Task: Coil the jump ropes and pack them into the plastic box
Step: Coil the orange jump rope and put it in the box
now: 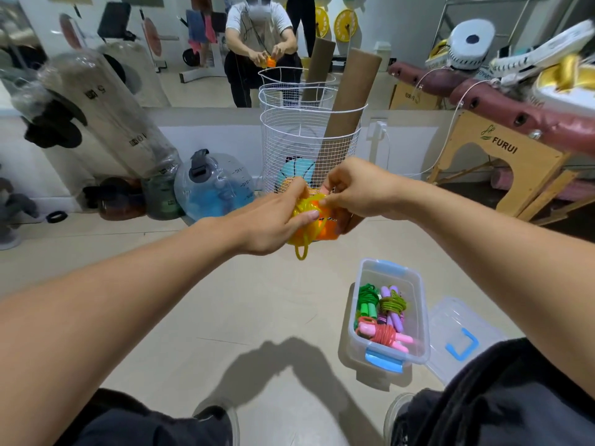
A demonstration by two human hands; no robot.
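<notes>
I hold a yellow jump rope (306, 217) with orange handles, bundled into a coil, in the air at mid-frame. My left hand (277, 220) grips the coil from the left, thumb across its front. My right hand (354, 191) pinches the rope at the top right of the bundle. One short loop hangs below the coil. On the floor to the lower right stands the clear plastic box (418, 310) with blue latches. Inside it lie three coiled ropes: a green one (367, 297), a purple-handled one (394, 305) and a pink-handled one with red cord (384, 336).
The box's clear lid (460, 336) with a blue handle lies just right of the box. A white wire basket (309, 146) with cardboard tubes stands behind my hands. A wooden table (502, 156) is at the right, water bags at the left. My knees frame the bottom edge.
</notes>
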